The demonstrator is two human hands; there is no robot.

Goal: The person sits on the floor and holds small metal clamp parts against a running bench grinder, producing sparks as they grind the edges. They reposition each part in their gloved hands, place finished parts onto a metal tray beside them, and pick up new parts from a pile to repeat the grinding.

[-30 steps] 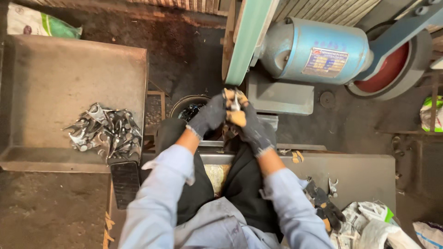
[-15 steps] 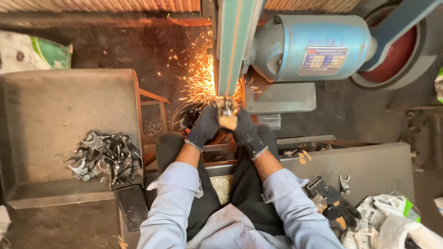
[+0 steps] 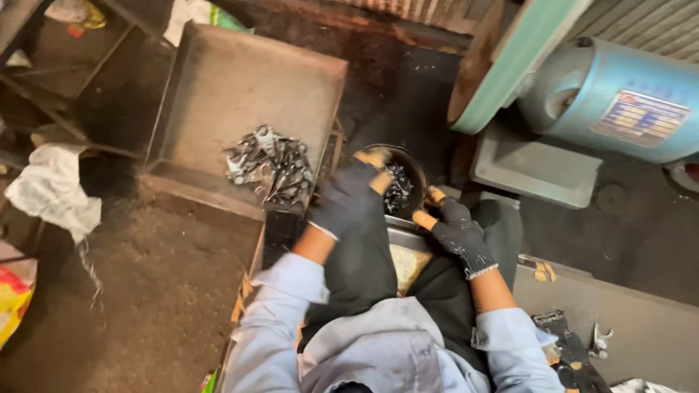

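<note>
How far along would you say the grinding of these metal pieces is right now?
Looks done: a pile of shiny metal pieces lies in the flat tray. In hand: both gloved hands are off the belt grinder, the left hand at the round bowl, the right hand beside it. Left: dark pieces in the bowl.

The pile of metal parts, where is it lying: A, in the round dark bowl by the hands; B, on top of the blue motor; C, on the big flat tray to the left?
C: the pile of metal parts lies on the tray, left of the bowl.
</note>
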